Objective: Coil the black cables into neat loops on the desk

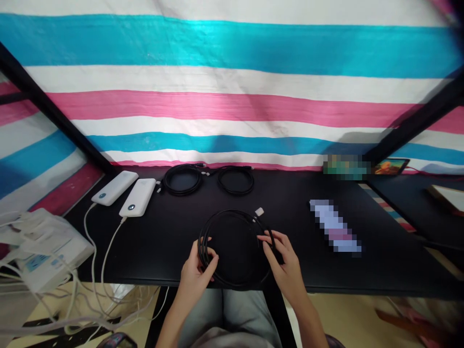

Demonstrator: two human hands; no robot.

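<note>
2 hands (pixel 195 278) on coiled black cable (pixel 232 211)

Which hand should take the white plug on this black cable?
Probably the right hand: it sits closer to the white plug on the black cable coil, while the left hand holds the coil's opposite side.

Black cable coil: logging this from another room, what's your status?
Left hand and right hand gripping coiled black cable. White connector free of both hands. Two more black coils beyond; white power banks to the left.
</note>
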